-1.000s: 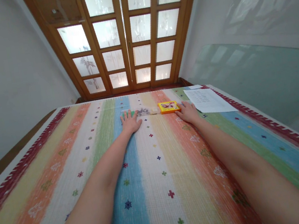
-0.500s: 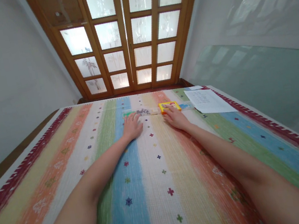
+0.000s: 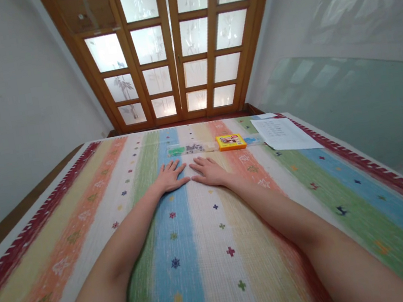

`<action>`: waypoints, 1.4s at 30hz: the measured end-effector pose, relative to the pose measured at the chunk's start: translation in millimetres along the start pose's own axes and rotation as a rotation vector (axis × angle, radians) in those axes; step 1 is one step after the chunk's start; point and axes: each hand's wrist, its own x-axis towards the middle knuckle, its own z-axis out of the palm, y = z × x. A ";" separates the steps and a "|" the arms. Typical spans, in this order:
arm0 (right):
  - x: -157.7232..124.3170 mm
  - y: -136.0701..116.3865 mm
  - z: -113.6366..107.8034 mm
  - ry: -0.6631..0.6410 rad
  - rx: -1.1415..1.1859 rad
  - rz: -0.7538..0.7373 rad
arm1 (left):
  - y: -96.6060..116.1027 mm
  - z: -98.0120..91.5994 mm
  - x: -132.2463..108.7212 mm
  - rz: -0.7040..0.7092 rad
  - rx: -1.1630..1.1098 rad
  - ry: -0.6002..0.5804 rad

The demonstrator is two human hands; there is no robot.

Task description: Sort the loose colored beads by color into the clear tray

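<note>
My left hand [image 3: 170, 177] lies flat on the striped cloth with its fingers spread, holding nothing. Just to its right, my right hand [image 3: 208, 170] rests palm down, fingers apart, also without anything in it. The two thumbs nearly meet. Beyond the hands lies a row of clear containers: one with green contents [image 3: 177, 151], one with dark small pieces [image 3: 195, 148], a pale one [image 3: 210, 146] and one with blue contents [image 3: 254, 140]. A yellow and orange box [image 3: 231, 142] sits in that row, beyond and right of my right hand.
White sheets of paper with writing [image 3: 286, 134] lie at the far right of the table, which bears a colourful striped tablecloth [image 3: 217, 272]. Wooden doors with glass panes [image 3: 172, 47] stand behind the table. A greenish glass panel [image 3: 353, 110] is along the right wall.
My right hand has left the yellow box and moved left and nearer to me, beside my left hand. My left hand has drawn back slightly from the clear containers and moved left.
</note>
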 end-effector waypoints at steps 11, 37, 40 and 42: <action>0.8 -6.5 -3.7 -0.068 -0.047 0.059 | -1.4 0.6 3.3 0.018 0.006 -0.032; -3.9 -5.3 -10.8 -0.143 -0.079 0.154 | 7.7 2.8 -6.2 -0.009 0.000 0.058; -3.7 -4.9 -11.7 -0.175 -0.074 0.148 | 7.8 3.5 -5.0 -0.020 0.004 0.057; -3.5 -4.3 -12.1 -0.198 -0.070 0.148 | 7.1 3.4 -4.6 -0.017 0.007 0.042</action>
